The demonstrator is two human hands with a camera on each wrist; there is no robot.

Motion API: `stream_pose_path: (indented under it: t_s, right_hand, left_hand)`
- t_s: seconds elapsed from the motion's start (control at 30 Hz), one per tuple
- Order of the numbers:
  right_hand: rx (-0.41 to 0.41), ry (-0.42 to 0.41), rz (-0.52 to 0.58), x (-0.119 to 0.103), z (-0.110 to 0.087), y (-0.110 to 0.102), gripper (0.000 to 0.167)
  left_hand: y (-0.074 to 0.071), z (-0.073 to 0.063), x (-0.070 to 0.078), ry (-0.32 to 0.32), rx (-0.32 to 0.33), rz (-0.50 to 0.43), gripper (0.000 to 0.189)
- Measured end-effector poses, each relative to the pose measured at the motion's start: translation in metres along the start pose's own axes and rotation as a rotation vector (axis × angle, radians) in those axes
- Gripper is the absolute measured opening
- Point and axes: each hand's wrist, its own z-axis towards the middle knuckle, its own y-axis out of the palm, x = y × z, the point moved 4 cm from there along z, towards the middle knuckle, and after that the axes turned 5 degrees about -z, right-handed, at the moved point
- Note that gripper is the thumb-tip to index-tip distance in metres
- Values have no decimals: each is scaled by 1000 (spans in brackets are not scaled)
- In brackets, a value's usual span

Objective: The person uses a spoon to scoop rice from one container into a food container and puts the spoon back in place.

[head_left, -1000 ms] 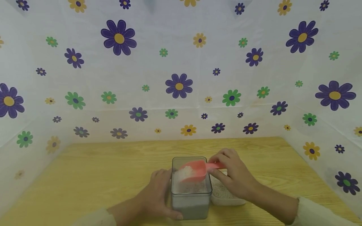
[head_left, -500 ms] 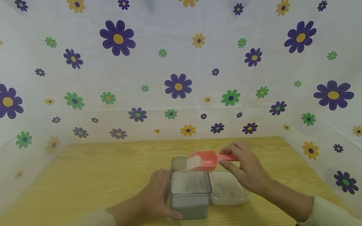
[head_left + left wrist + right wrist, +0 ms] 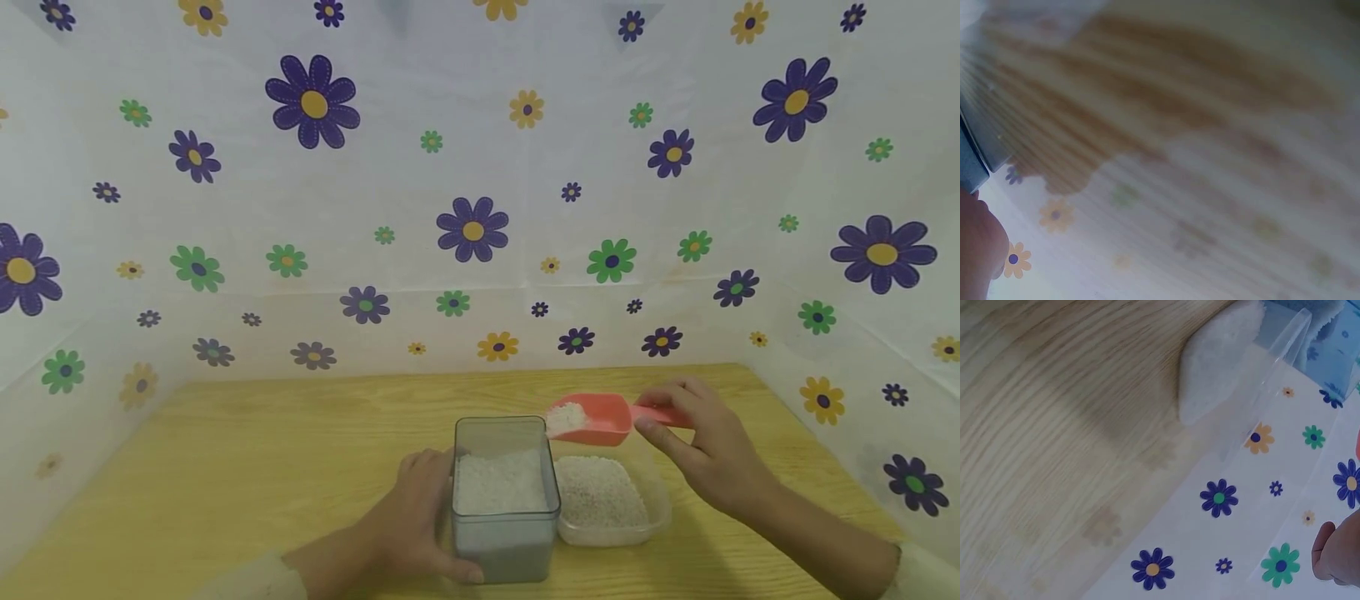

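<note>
My right hand (image 3: 720,454) pinches the handle of a pink scoop (image 3: 607,419), which carries a small heap of white grains like rice. The scoop hangs above the back of a low clear tub (image 3: 656,500), its tip near the right rim of a tall grey see-through container (image 3: 504,546). White grains (image 3: 502,483) fill much of that container. Along its left side my left hand (image 3: 416,521) holds it, thumb at the front corner and fingers towards the back. More grains (image 3: 600,492) lie in the tub. Only part of the right hand (image 3: 1338,553) shows in the right wrist view.
Both vessels stand side by side on a wood-grain table (image 3: 262,467). A white curtain (image 3: 405,183) printed with flowers encloses the table at the back and both sides.
The right hand has drawn the scoop up and to the right, from over the tall container to over the tub, grains still in it. The left hand and both vessels stay put.
</note>
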Motion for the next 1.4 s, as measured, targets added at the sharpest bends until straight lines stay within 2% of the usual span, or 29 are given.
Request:
stream_pose_path:
  t_s: [0.2,0.43,0.63,1.03,1.17,1.3,1.4]
  right_hand:
    - [31,11,-30,18,-10,-10,12]
    - [6,53,-76,35,-20,-16,8]
    - [-11,14,-126,49,-27,-17,10]
    - [43,-204,-270,58,-35,-21,28]
    - [76,-283,-293,58,-35,-25,18]
    - [119,-421,-308,51,-35,-27,50]
    - [132,-522,-335,43,-35,-27,48]
  left_hand:
    - [1,0,0,3,-4,5,119]
    - [0,0,2,9,-7,7,116]
    - [1,2,1,-8,-23,-5,112]
    - [1,2,1,6,-16,-11,112]
    - [1,2,1,-1,-21,-10,113]
    - [1,2,1,-9,-27,-7,116]
    - [1,1,1,-12,-29,4,116]
